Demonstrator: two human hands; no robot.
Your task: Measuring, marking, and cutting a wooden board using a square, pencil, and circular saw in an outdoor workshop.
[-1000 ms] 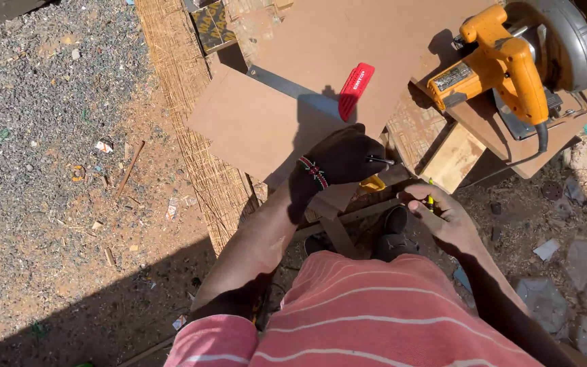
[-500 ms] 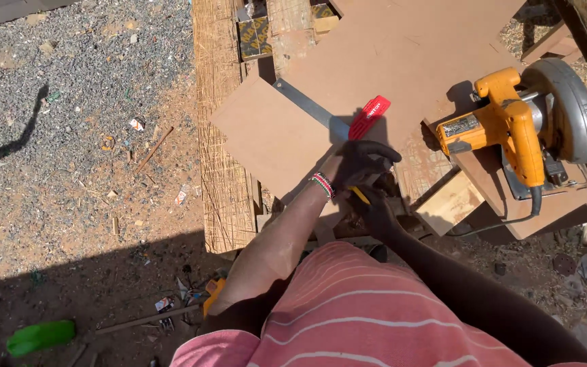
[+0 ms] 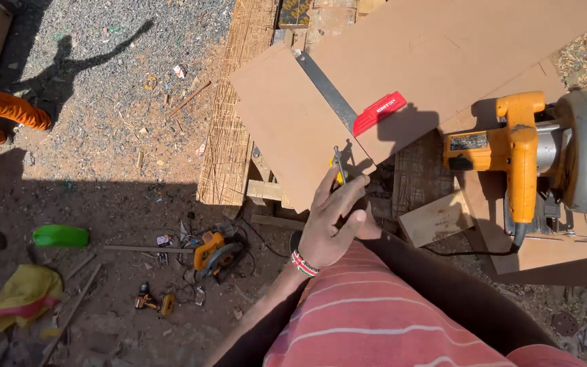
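Observation:
My left hand (image 3: 333, 219), with a beaded band at the wrist, is closed around a small yellow-handled tool (image 3: 338, 168) whose metal tip points up. It sits at the near edge of a brown board (image 3: 283, 115). Only a sliver of my right hand (image 3: 369, 231) shows, tucked under the left; its arm lies in shadow. On the board rests a try square: a red handle (image 3: 379, 111) and a grey metal blade (image 3: 326, 83). A yellow circular saw (image 3: 528, 156) stands on another board to the right.
A wooden offcut (image 3: 436, 217) lies below the saw. On the dirt at the left are an orange power tool (image 3: 215, 251), a green bottle (image 3: 61, 236), a yellow cloth (image 3: 15, 299) and scrap. Another person's orange-clad limb (image 3: 1, 112) shows at the far left.
Both hands have risen from my lap to the board's near edge, and the left hand now covers the right. The view has swung left, revealing more ground.

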